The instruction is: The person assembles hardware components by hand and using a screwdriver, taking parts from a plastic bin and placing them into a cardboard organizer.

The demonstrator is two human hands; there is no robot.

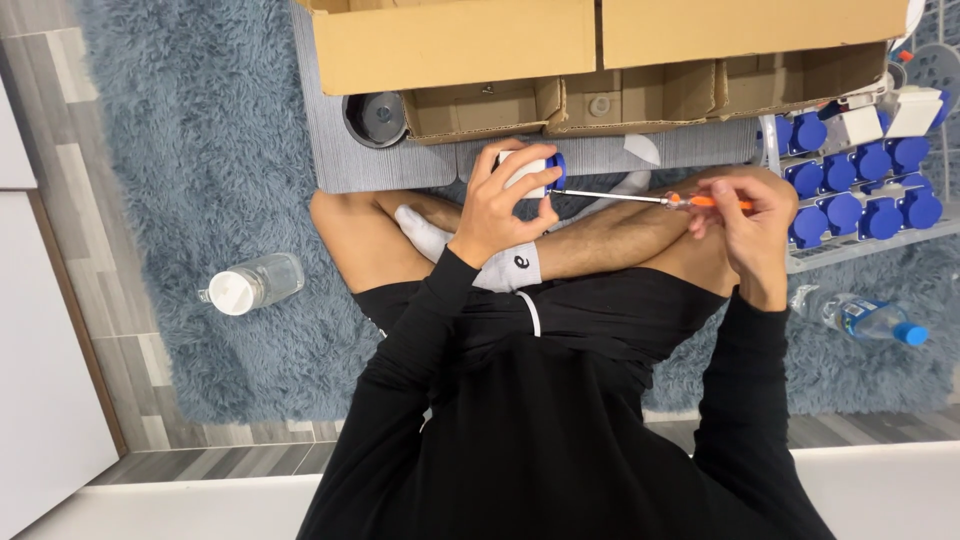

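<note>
Most of the white and blue part (535, 172) is being covered by the left hand (497, 205), so its shape cannot be made out. The orange screwdriver handle (712, 202) is being largely hidden inside the right hand (745, 215). The cardboard boxes (600, 45) are being cut off by the top edge, and the tray of blue-capped pieces (860, 190) by the right edge.

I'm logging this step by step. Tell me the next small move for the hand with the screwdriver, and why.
Probably keep the screwdriver in line and turn it with the right hand while the left hand steadies the white and blue part. The metal shaft already reaches across to the part's blue side and its tip seems to meet it, though the contact point is too small to confirm.
</note>
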